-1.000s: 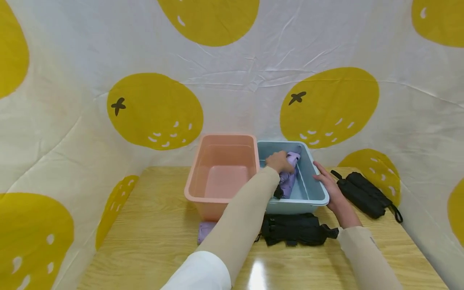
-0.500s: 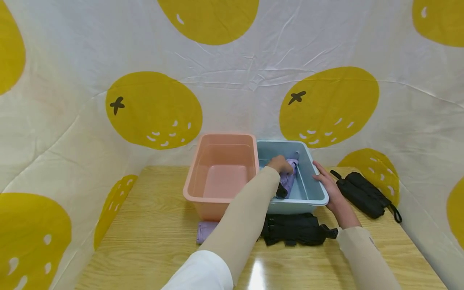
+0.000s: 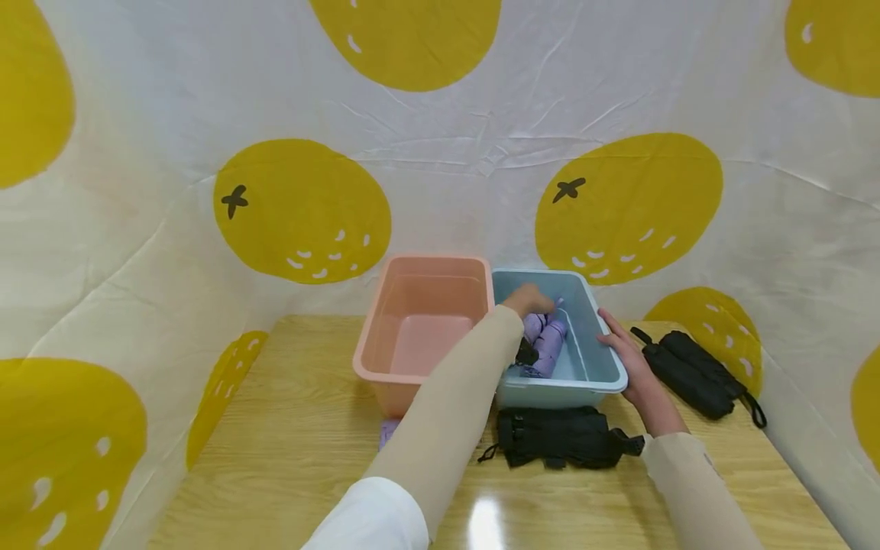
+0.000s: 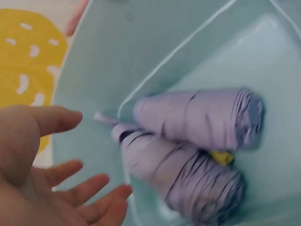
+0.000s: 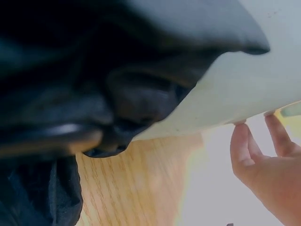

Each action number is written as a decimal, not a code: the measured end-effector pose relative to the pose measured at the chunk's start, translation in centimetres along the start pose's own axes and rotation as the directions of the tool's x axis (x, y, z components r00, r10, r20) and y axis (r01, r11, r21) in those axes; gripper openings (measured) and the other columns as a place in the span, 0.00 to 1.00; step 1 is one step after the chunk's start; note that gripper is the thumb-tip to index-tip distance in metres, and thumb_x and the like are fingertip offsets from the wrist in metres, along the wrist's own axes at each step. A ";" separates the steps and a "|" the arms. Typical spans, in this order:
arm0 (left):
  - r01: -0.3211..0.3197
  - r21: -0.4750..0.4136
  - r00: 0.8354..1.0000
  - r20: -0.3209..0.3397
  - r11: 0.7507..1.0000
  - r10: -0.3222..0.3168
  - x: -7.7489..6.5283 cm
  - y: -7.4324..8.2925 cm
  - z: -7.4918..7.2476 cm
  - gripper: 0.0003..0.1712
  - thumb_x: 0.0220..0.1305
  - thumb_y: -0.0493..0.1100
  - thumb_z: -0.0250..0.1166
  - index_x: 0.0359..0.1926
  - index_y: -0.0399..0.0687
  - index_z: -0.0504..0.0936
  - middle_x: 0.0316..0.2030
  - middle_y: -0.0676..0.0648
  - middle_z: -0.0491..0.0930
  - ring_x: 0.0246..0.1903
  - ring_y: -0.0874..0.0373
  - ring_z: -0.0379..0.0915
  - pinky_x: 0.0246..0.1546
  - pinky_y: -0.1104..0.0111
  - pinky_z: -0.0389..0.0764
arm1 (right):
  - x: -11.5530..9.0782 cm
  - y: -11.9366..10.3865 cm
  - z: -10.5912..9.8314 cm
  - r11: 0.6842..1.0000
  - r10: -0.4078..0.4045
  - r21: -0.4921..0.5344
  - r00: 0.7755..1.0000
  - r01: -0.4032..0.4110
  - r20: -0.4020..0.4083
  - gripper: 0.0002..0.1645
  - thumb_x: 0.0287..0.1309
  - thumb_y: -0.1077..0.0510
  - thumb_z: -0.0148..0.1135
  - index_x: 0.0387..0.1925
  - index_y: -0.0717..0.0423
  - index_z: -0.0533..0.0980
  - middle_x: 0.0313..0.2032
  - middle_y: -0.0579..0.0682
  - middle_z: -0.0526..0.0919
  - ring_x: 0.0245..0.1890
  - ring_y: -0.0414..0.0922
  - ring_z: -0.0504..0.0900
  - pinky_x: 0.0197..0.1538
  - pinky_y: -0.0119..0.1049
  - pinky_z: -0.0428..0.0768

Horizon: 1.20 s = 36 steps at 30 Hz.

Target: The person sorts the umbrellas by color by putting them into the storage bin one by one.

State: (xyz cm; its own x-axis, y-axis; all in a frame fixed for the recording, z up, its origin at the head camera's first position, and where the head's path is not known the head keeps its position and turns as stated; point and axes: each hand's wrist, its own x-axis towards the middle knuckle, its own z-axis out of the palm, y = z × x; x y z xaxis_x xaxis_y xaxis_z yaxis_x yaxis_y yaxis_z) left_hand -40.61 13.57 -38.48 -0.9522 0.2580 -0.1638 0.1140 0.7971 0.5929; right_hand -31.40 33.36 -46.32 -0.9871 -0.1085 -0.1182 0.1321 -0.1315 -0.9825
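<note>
Two purple folded umbrellas lie side by side in the light blue bin: one umbrella smooth and tightly wrapped, the other umbrella looser, with a small strap at its end. My left hand is just beside them inside the bin, fingers spread and holding nothing. A dark piece shows at their near end, partly behind my sleeve. My right hand rests against the bin's right wall from outside. In the right wrist view, its fingertips touch the wall.
A pink bin stands directly left of the blue one. In front lie a black folded umbrella and a purple bundle, mostly behind my left arm. Another black folded umbrella lies right of my right hand. A patterned cloth hangs behind the table.
My left hand lowered a purple umbrella beside the other one and let go of it. It has drawn slightly back from them. The right hand has stayed at the bin's side.
</note>
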 end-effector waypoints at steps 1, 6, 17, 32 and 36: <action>-0.004 -0.005 1.000 0.013 1.000 0.004 0.1 0.0 -0.4 0.23 0.59 0.47 0.64 0.53 0.39 0.79 0.49 0.45 0.77 0.40 0.55 0.71 0.37 0.68 0.73 | -0.1 0.0 0.0 1.000 -0.001 0.000 1.000 0.001 0.001 0.37 0.75 0.56 0.39 0.77 0.33 0.39 0.76 0.53 0.31 0.71 0.57 0.44 0.68 0.53 0.54; 0.038 -0.121 0.989 0.148 0.992 -0.020 -0.2 0.0 -3.4 0.30 0.65 0.51 0.61 0.64 0.43 0.69 0.51 0.43 0.75 0.37 0.52 0.74 0.30 0.65 0.74 | 0.0 0.2 -0.1 1.000 -0.007 -0.022 1.000 0.007 0.008 0.37 0.76 0.55 0.40 0.77 0.32 0.39 0.76 0.53 0.32 0.70 0.57 0.46 0.64 0.46 0.65; -0.120 -0.221 0.907 0.371 0.968 0.197 -3.5 -2.5 -12.5 0.29 0.71 0.52 0.57 0.69 0.49 0.68 0.55 0.43 0.74 0.46 0.45 0.78 0.48 0.57 0.75 | 0.0 -0.2 -0.1 0.999 -0.031 -0.015 0.999 0.031 0.007 0.37 0.75 0.56 0.40 0.77 0.34 0.40 0.76 0.52 0.33 0.69 0.57 0.46 0.57 0.36 0.71; -0.420 -0.228 0.875 0.153 0.878 0.459 -10.9 -8.5 -16.5 0.23 0.72 0.50 0.56 0.63 0.46 0.72 0.57 0.46 0.74 0.48 0.53 0.75 0.52 0.60 0.73 | 0.1 0.4 -0.1 0.997 -0.061 -0.037 0.998 0.061 0.002 0.36 0.75 0.55 0.41 0.77 0.36 0.41 0.76 0.51 0.34 0.69 0.54 0.48 0.54 0.31 0.71; -0.466 -0.298 0.849 0.115 0.833 0.516 -13.3 -10.0 -16.3 0.21 0.72 0.47 0.56 0.62 0.46 0.74 0.55 0.48 0.76 0.49 0.54 0.75 0.52 0.60 0.74 | 0.1 0.2 -0.2 0.998 -0.067 -0.005 0.998 0.068 0.014 0.36 0.76 0.57 0.40 0.77 0.38 0.40 0.76 0.53 0.34 0.69 0.56 0.47 0.56 0.33 0.70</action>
State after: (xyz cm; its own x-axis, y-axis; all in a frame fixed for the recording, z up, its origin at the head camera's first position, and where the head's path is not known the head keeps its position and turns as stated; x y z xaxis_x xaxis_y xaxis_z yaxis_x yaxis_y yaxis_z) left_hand -33.69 -6.73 -29.37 -0.7170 0.6929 0.0759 0.4537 0.3813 0.8055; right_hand -31.48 33.52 -46.61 -0.9924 -0.1128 -0.0497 0.0646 -0.1332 -0.9890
